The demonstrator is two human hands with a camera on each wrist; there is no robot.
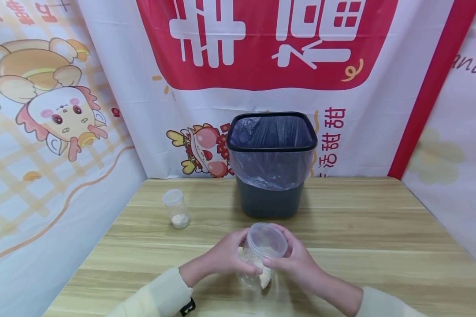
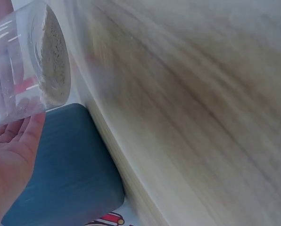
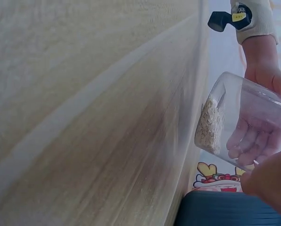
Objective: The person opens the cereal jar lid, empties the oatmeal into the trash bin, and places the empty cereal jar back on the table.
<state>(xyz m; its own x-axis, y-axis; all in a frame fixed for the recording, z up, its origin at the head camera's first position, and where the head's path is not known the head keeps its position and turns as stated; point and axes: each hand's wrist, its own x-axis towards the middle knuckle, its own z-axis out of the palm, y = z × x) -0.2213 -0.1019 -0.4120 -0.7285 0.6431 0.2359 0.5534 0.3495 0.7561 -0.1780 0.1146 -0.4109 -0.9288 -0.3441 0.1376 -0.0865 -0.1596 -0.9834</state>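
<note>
Both hands hold a large clear plastic jar (image 1: 262, 259) between them, near the front of the table. Pale flaky material (image 3: 210, 127) lies in the bottom of the jar, and a translucent round top (image 1: 267, 240) faces up toward the head camera. My left hand (image 1: 232, 253) grips the jar's left side, thumb toward me. On the opposite side my right hand (image 1: 295, 259) curls round it near the top. The left wrist view shows the jar's base (image 2: 55, 59) close over the wooden surface.
A dark bin (image 1: 271, 198) with a translucent liner bag stands at the back of the wooden table (image 1: 361, 229). To the left is a smaller clear jar (image 1: 176, 209) with some white material at its bottom. Printed cloth walls (image 1: 115, 57) border the table.
</note>
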